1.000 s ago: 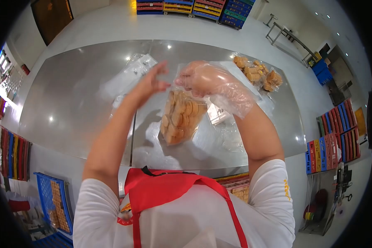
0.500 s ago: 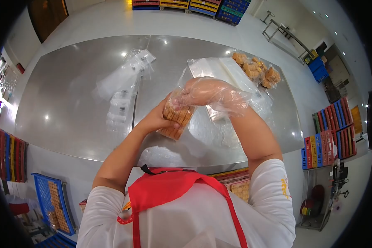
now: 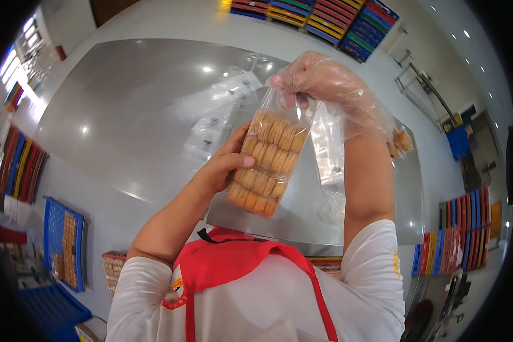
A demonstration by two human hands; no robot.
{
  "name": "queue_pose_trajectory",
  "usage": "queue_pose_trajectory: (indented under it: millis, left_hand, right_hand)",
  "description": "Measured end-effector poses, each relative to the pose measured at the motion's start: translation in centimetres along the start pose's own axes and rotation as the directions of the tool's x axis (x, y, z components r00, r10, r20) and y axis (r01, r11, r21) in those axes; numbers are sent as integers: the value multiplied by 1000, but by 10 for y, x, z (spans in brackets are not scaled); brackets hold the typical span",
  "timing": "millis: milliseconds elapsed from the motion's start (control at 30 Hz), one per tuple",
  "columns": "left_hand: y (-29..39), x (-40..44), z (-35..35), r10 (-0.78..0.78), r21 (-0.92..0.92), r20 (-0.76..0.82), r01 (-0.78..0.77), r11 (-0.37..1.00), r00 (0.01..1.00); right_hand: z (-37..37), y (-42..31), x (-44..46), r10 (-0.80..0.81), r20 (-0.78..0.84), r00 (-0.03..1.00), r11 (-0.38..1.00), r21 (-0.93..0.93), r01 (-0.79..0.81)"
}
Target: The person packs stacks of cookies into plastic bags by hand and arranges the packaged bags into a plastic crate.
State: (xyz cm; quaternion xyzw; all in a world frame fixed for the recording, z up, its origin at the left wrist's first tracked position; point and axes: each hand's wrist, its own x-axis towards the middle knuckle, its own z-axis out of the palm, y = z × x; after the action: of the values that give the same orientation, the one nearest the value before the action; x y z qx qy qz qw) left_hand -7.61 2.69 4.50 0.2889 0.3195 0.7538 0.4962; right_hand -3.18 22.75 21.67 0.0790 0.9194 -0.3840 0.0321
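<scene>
A clear plastic bag of round biscuits, stacked in several rows, is held up tilted above the steel table. My bare left hand grips its left side, with the thumb across the front. In a clear plastic glove, my right hand pinches the bag's top end closed. Flat clear bags with small dark print lie on the table left of the held bag. Another stack of clear bags lies to its right, partly behind my right forearm.
The steel table spans the front. Bagged brown baked goods sit at its right edge. Stacked coloured crates stand beyond it. A blue crate of biscuits is at lower left, and more crates are at right.
The biscuit bag has been lifted and turned so its broad face shows. My right hand has moved up and right, from inside the bag's mouth to pinching its top. The view has rotated.
</scene>
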Motion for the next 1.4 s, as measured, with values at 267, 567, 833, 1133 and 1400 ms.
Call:
queue_pose_trajectory:
  millis: [267,567,833,1133,1400]
  left_hand:
    - [-3,-76,27,346,71,-266,-340,938,900]
    - [-30,-204,71,570,381,-674,-440,814,471]
    - [-91,-352,88,762,622,-640,515,590,-100]
    - [-230,-492,79,526,110,-765,730,675,-372]
    - [-307,-688,74,223,211,-974,210,955,-33]
  right_hand:
    - [39,-74,24,-330,189,925,944,61,325]
    - [152,-108,-27,-911,406,79,116,67,991]
    - [311,-118,-106,-692,666,-279,-230,163,959]
    - [506,-131,-182,-461,553,-694,-620,359,698]
    - [682,-189,-264,-390,576,-719,-506,518,689]
